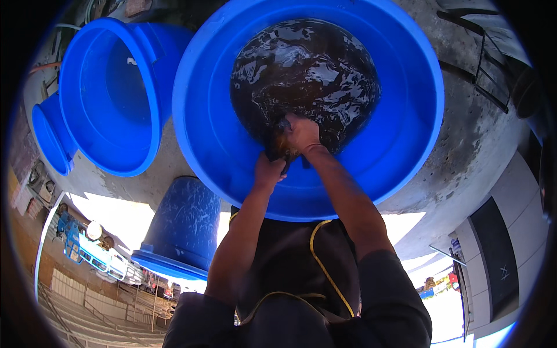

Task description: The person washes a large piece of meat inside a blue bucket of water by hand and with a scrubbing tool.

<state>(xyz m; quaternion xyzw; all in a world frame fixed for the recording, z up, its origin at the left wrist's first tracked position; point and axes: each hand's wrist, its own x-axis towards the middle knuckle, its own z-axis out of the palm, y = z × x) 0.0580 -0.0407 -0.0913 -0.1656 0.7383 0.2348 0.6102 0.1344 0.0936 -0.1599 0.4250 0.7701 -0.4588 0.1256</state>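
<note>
Before me stands a large round blue plastic tub (411,100) holding dark, rippling liquid (304,69). A dark, wet, bunched thing (276,141) with a brownish patch spans the space between my hands at the tub's near side; it looks like cloth, but I cannot be sure. My left hand (268,170) grips its near end, above the tub's inner wall. Closer to the liquid, my right hand (303,132) is closed around its upper part. The lower part of this thing merges with the dark surface, so its full extent is hidden.
Left of the tub is a deep blue plastic barrel (154,100), open at the top, with a smaller blue bucket (69,130) beyond it. An upturned, scuffed blue barrel (185,217) sits at lower left. A dark metal frame (481,65) lies on the concrete floor (461,143) at right.
</note>
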